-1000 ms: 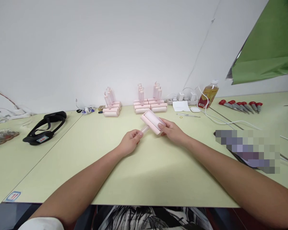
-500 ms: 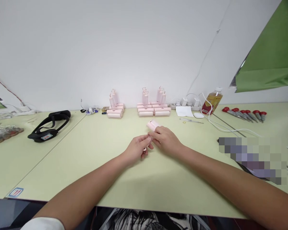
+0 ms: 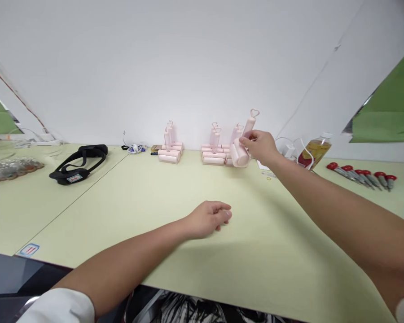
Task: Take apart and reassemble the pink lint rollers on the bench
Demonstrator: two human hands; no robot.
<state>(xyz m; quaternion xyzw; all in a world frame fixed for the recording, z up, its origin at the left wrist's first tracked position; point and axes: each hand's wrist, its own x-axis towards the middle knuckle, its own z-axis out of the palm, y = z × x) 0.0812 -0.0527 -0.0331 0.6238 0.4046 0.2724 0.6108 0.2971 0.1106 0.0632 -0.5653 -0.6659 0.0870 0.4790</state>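
Note:
My right hand (image 3: 263, 146) grips a pink lint roller (image 3: 239, 154) by the lower part of its handle. The roller is lifted and tilted, its heart-shaped loop pointing up and its head low, in front of the right-hand row of standing rollers. Those rollers (image 3: 214, 158) are the same pink kind, in two rows close together, partly hidden by the held one. Another row of pink lint rollers (image 3: 169, 155) stands further left. My left hand (image 3: 210, 219) rests over the bare tabletop, fingers loosely bent and apart, with nothing seen in it.
On the left lie a black head strap (image 3: 79, 166) and a batch of wrapped items (image 3: 13, 170). A coiled white cable (image 3: 134, 148) is by the wall. To the right are a drink bottle (image 3: 315, 150), red-capped tools (image 3: 362, 176) and a yellow ring (image 3: 268, 178) on the green table (image 3: 121, 211).
My hands have come apart. The right one has carried the lint roller forward and right to the standing rollers; the left stays near the front. The view has turned slightly left.

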